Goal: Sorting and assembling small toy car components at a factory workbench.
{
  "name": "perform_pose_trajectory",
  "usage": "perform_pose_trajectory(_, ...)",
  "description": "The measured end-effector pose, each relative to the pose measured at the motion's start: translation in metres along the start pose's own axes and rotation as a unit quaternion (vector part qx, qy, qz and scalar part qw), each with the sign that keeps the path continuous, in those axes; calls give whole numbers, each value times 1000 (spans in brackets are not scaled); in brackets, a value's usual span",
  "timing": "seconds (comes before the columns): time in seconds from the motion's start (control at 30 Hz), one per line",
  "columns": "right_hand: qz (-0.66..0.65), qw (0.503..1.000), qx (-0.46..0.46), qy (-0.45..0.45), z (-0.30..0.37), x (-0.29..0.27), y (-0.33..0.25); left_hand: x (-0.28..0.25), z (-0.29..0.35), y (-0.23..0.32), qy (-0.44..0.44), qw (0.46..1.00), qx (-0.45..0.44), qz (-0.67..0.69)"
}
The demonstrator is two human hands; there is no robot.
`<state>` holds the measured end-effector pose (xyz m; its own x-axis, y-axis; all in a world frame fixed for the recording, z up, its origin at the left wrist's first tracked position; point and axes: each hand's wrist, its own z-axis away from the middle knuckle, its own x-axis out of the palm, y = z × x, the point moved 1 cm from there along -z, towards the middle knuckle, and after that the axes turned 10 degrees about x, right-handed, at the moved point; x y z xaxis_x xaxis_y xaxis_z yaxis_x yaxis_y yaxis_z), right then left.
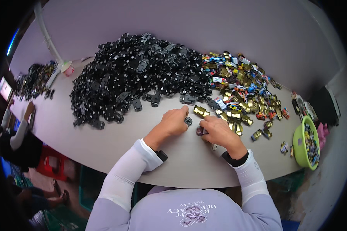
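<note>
My left hand (172, 122) is closed around a small black toy car chassis (188, 121), which pokes out past the fingertips. Just to its right, my right hand (221, 133) grips a dark toy car body (199, 131) with bent fingers; part of the body is hidden by them. A small pale round piece (214, 146) shows beneath the right palm, too little of it to name. Ahead of the hands lies a gold-lined car shell (201, 111). A black chassis (188, 99) rests farther back.
A large heap of black chassis (131, 73) covers the back of the table (104, 148). Colourful and gold car shells (239, 92) spread at right. A green basin (299, 146) of toy cars stands by the right edge. At far left, another person's arm (21, 129) nears a smaller pile (34, 82).
</note>
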<state>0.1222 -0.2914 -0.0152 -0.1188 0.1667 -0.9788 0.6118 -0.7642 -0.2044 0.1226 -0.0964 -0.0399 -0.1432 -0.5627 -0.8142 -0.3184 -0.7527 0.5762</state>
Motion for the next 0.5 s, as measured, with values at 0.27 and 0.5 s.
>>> perform_pose_trajectory(0.27, -600, 781, 172, 22, -9, -7, 36, 9, -20, -4, 60, 852, -45, 517)
perform_pose_trajectory(0.5, -697, 700, 152, 24, -13, -3, 50, 12, -39, 37, 68, 815, -43, 574)
